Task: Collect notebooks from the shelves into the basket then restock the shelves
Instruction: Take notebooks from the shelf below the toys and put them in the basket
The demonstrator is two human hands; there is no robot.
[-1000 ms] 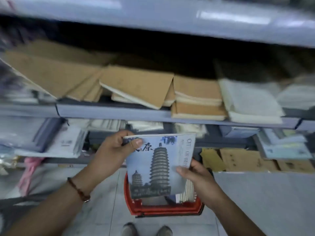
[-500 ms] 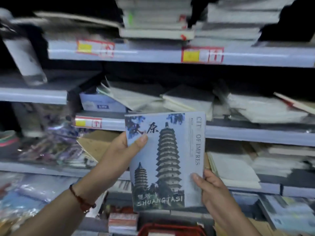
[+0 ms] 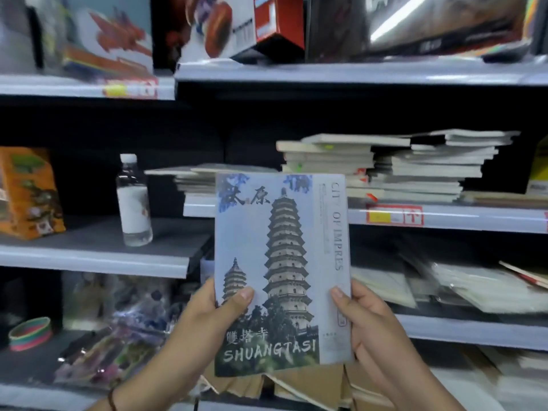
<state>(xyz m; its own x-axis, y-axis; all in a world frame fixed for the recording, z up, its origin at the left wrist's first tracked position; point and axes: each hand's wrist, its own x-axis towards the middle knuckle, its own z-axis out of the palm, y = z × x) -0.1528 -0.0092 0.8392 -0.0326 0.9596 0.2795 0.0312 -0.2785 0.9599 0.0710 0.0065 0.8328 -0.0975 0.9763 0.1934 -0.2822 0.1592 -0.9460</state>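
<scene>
I hold a pale blue notebook [image 3: 281, 262] with a pagoda picture and the word SHUANGTASI upright in front of the shelves. My left hand [image 3: 207, 318] grips its lower left edge, thumb on the cover. My right hand [image 3: 364, 324] grips its lower right edge. Behind the notebook's top, stacks of notebooks [image 3: 385, 164] lie on a grey shelf [image 3: 474, 218]. Brown-covered notebooks [image 3: 311, 384] lie on a lower shelf under my hands. The basket is out of view.
A clear water bottle [image 3: 133, 203] stands on the left shelf [image 3: 89, 253] beside an orange package [image 3: 28, 191]. Boxed goods [image 3: 243, 22] fill the top shelf. Loose packets [image 3: 112, 345] and a striped band [image 3: 29, 333] lie lower left. More notebooks [image 3: 474, 289] lie at right.
The view has swung upward from the floor and red basket to the higher shelves. Both hands have raised the pagoda notebook; my left hand has slid from its top edge to its lower edge.
</scene>
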